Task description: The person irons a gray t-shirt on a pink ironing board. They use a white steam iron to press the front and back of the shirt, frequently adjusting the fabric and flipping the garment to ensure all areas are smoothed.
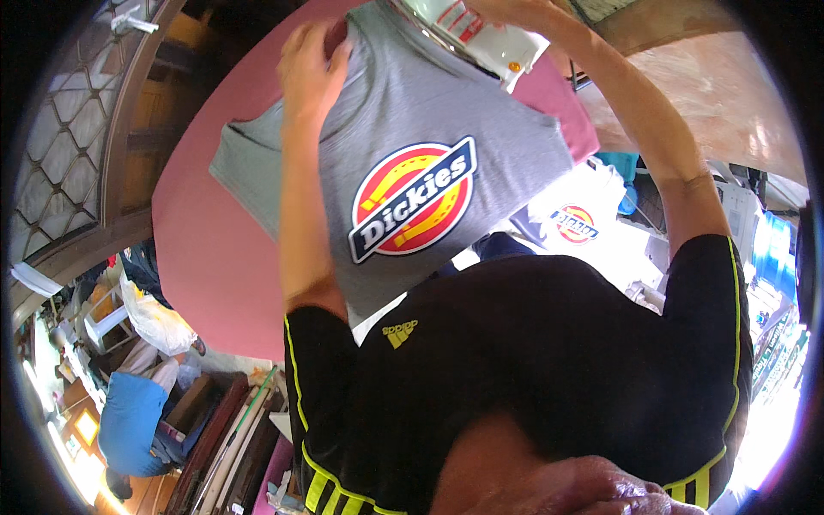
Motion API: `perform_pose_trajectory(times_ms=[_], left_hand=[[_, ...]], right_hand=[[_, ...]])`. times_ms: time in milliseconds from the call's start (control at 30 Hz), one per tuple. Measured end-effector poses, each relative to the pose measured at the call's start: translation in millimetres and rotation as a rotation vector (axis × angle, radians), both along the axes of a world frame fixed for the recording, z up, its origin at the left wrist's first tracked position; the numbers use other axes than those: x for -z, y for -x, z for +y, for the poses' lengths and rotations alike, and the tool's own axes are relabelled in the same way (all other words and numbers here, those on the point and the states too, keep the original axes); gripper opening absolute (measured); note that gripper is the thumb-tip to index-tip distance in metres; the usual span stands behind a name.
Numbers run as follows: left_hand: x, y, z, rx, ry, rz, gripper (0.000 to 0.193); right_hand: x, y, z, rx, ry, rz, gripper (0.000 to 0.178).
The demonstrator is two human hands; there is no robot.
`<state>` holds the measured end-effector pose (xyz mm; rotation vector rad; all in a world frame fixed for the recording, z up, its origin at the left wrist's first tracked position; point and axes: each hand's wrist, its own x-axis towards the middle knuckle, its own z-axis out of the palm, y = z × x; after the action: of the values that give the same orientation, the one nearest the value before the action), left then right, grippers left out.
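Note:
A grey sleeveless shirt with a round red, yellow and navy printed emblem is spread over a pink cloth-covered surface. My left hand rests by the upper edge of the shirt, thumb apart from the fingers, holding nothing. At the top edge of the view, my right hand is closed at a clothes iron, white with a bright metal rim and an orange light. The iron lies over the shirt's upper right part. The picture's edge cuts off part of the iron and of my right hand.
A white garment with a similar emblem lies right of the shirt, in strong light. To the left stands a metal lattice gate. Behind at lower left are a person in a blue shirt and several long poles.

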<state>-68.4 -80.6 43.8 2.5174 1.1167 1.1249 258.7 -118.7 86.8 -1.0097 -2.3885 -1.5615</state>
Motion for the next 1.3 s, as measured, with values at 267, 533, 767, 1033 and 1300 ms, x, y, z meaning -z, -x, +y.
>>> perform_pose_trajectory(times_ms=[267, 533, 767, 1033, 1300], left_hand=[[-4, 115, -171, -0.448, 0.029, 0.074, 0.030], [23, 147, -278, -0.908, 0.041, 0.177, 0.042], [34, 150, -316, -1.032, 0.071, 0.016, 0.040], [43, 152, -306, -0.994, 0.079, -0.153, 0.031], [39, 160, -329, -0.897, 0.068, -0.092, 0.037]], right_hand=[[-84, -80, -89, 0.651, 1.060, 1.594, 0.043], [-17, -182, -33, 0.455, 1.000, 1.647, 0.044], [-10, -159, -28, 0.449, 1.109, 1.722, 0.058], [21, -203, -17, 0.401, 0.545, 1.173, 0.043], [42, -73, -192, 0.144, 0.636, 1.129, 0.023]])
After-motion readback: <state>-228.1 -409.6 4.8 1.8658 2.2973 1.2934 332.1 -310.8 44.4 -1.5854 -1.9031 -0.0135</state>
